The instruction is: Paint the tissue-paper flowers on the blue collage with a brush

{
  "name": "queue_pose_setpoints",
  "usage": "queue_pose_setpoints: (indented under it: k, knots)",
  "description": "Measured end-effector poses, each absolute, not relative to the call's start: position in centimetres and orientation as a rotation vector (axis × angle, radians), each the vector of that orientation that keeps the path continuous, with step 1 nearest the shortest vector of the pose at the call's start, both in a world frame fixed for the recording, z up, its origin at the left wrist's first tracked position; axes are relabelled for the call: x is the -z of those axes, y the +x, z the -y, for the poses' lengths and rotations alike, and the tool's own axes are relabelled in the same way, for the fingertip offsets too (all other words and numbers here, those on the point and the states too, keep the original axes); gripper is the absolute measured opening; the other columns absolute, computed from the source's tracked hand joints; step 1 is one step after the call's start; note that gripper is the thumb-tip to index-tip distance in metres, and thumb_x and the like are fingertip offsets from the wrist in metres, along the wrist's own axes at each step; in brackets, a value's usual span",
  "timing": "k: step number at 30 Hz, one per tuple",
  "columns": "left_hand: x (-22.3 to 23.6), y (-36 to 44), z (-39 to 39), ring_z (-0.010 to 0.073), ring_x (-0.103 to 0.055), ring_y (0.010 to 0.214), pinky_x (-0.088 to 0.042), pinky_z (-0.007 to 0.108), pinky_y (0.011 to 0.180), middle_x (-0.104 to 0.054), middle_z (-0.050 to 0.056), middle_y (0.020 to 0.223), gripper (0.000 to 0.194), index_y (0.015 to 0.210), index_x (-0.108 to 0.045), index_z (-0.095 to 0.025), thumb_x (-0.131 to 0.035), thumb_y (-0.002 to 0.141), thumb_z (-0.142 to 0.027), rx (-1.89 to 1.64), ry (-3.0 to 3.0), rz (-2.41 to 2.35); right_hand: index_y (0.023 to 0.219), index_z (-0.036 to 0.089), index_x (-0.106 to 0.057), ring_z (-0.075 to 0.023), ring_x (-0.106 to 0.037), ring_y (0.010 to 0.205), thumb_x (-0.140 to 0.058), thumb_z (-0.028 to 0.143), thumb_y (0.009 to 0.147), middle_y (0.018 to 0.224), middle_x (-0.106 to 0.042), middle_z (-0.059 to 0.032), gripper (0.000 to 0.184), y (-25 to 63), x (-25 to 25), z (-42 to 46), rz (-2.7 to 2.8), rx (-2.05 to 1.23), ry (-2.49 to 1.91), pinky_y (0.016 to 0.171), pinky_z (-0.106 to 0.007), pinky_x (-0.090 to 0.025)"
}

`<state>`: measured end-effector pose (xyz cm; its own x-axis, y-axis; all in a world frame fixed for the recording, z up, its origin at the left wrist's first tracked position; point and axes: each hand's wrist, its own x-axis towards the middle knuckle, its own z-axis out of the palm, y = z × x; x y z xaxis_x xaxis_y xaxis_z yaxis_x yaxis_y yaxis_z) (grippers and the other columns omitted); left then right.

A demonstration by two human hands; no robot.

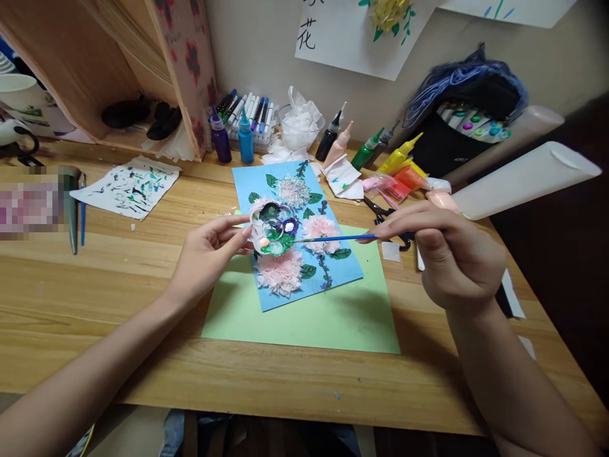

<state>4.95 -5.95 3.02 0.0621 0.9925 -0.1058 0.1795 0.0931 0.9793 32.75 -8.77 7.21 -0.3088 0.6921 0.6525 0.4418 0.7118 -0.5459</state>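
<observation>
The left hand (209, 244) grips the edge of a flower-shaped paint palette (255, 232) between thumb and fingers, with the wells facing up toward the viewer. The right hand (457, 260) grasps a thin blue paintbrush (345, 238), whose handle emerges at the fingertips. The brush's long axis runs crosswise between the hands, nearly level; its bristle end points toward the left hand and its handle end toward the right. The bristles are at the palette's right edge, by the green paint; whether they touch it cannot be determined. The palette is held over a blue card (242, 183), covering part of it. The card's long axis runs from far to near on a slant: the far end leans to the left hand's side, the near end to the right hand's. Fluffy paper flowers (280, 273) and painted leaves are on the card, which overlaps a green sheet (304, 330) between the forearms. Black scissors (380, 214) lie just beyond the right hand's fingers. A paint-stained paper (126, 184) lies beyond and to the left of the left hand.
</observation>
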Motion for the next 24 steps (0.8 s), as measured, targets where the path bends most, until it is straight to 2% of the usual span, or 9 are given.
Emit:
queue_pose_setpoints:
  k: [5,9,11,20,24]
  knots:
    - [-3.1,5.0,5.8,0.0167,-0.069,0.074,-0.058,0.029,0.073,-0.072,0.008,0.095,0.04,0.105,-0.066,-0.017,-0.067,0.075,-0.043,-0.991,1.293,-1.337,0.094,0.022,-0.065,-0.016,-0.063,0.077,-0.043,0.018,0.091,0.079,-0.069,-0.0026,0.023,32.8,-7.1,8.6,1.917,-0.298,-0.892,0.066,-0.033,-0.048]
    - [-3.0,4.9,5.7,0.0172,-0.069,0.073,-0.058,0.028,0.072,-0.073,0.006,0.089,0.037,0.103,-0.067,-0.019,-0.068,0.074,-0.042,-1.002,1.283,-1.351,0.079,0.023,-0.067,-0.016,-0.061,0.062,-0.048,0.028,0.089,0.067,-0.065,-0.0015,0.022,33.2,-7.2,7.9,1.6,-0.12,-0.88,0.057,-0.034,-0.044]
    - [-2.9,4.9,5.7,0.0172,-0.069,0.074,-0.058,0.028,0.071,-0.073,0.005,0.089,0.037,0.103,-0.067,-0.02,-0.068,0.074,-0.043,-1.006,1.281,-1.353,0.074,0.022,-0.066,-0.0152,-0.058,0.058,-0.048,0.029,0.089,0.062,-0.063,-0.0013,0.024,33.6,-7.2,7.6,1.622,-0.053,-0.888,0.057,-0.035,-0.043]
    - [-2.9,4.9,5.7,0.0186,-0.069,0.077,-0.058,0.029,0.072,-0.072,0.007,0.098,0.041,0.104,-0.066,-0.019,-0.068,0.073,-0.045,-1.007,1.291,-1.38,0.085,0.028,-0.062,-0.0178,-0.057,0.067,-0.042,0.02,0.089,0.07,-0.064,-0.001,0.021,33.5,-6.9,8.4,2.041,-0.108,-0.941,0.062,-0.035,-0.045]
    - [-3.2,5.1,5.7,0.0179,-0.069,0.075,-0.058,0.029,0.072,-0.072,0.006,0.096,0.039,0.102,-0.067,-0.019,-0.068,0.073,-0.044,-1.005,1.282,-1.382,0.084,0.023,-0.06,-0.0162,-0.056,0.069,-0.043,0.017,0.088,0.071,-0.064,-0.0022,0.019,33.8,-7.0,8.3,2.122,-0.045,-0.937,0.063,-0.033,-0.045]
